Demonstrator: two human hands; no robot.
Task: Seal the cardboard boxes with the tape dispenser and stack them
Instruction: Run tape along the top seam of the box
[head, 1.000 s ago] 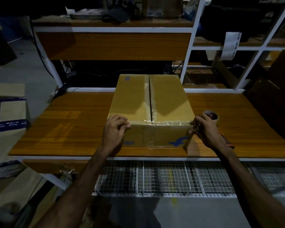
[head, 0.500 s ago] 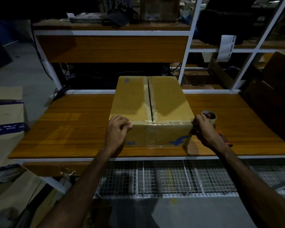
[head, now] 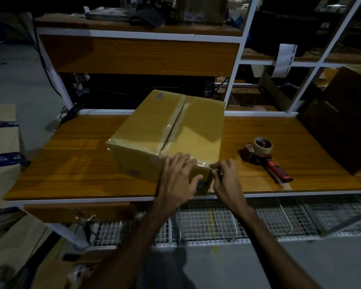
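A cardboard box [head: 154, 130] sits turned at an angle on the wooden table [head: 71, 163], clear tape running along its top seam and over its near edge. My left hand [head: 176, 180] lies flat over the box's near right corner, fingers straight on the top and thumb on the front face. My right hand [head: 227, 180] is at the same corner with bent fingers, pinching the clear tape [head: 200, 163] there. The red tape dispenser [head: 263, 155] lies on the table to the right of the box, with no hand on it.
A dark brown box [head: 342, 126] stands at the table's right end. Boxes with blue tape [head: 2, 142] are stacked on the floor at left. A white-framed shelf [head: 133, 34] rises behind the table, and a wire mesh rack [head: 217, 222] runs under it.
The box has been turned so one corner points toward me. My right hand let go of the tape dispenser, which now lies on the table. Both hands moved to the near right corner.
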